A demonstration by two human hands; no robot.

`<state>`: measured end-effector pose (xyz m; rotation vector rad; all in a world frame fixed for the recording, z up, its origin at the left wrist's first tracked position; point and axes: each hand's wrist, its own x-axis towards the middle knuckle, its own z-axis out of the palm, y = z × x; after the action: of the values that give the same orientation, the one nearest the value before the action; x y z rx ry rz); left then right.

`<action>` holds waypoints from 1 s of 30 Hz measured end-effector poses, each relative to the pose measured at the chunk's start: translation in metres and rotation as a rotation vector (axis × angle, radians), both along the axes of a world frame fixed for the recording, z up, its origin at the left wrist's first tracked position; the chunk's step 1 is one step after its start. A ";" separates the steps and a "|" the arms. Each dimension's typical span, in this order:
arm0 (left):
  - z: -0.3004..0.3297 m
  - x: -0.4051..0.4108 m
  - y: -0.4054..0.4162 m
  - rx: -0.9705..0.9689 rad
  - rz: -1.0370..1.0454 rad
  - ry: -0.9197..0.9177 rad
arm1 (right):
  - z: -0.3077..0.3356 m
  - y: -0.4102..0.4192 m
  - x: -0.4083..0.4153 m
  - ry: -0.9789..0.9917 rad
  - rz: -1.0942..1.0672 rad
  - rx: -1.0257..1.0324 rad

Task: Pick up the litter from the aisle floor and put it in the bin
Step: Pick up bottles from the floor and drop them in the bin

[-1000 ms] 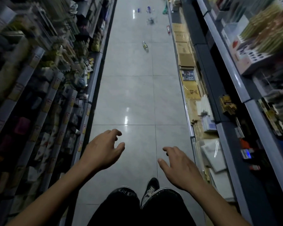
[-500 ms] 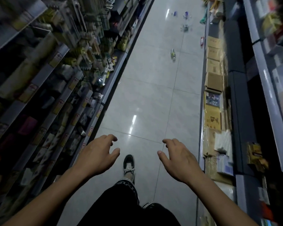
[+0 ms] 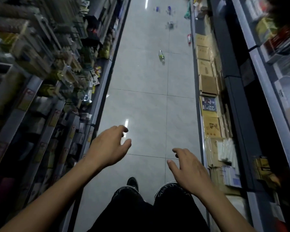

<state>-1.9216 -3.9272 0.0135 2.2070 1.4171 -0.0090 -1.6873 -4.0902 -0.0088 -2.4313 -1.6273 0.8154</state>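
Observation:
Litter lies far ahead on the grey tiled aisle floor [image 3: 141,101]. A clear bottle with a green label [image 3: 161,56] lies nearest. A red and white bottle [image 3: 189,39] rests by the right shelf base. Further back are a crumpled grey piece [image 3: 170,25] and two small blue items [image 3: 169,8]. My left hand [image 3: 110,148] and my right hand [image 3: 189,169] hover low in front of me with loosely curled fingers, holding nothing. No bin is in view.
Stocked shelves [image 3: 45,77] line the left side of the narrow aisle. Cardboard boxes [image 3: 208,84] and stacked packs [image 3: 219,153] fill the bottom of the right shelving. My dark trousers and a black shoe [image 3: 133,183] show at the bottom.
The view has moved forward along the aisle and swung back to straight. My feet have changed position with a step. Both hands stay held out and hold nothing.

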 end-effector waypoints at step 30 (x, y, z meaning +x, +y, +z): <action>0.002 0.232 0.285 0.006 0.093 0.068 | -0.002 0.358 0.264 0.079 0.033 0.090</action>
<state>-1.6895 -3.6425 0.0150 2.1618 1.5573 -0.0484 -1.4237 -3.7318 -0.0107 -2.2879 -1.6427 0.8135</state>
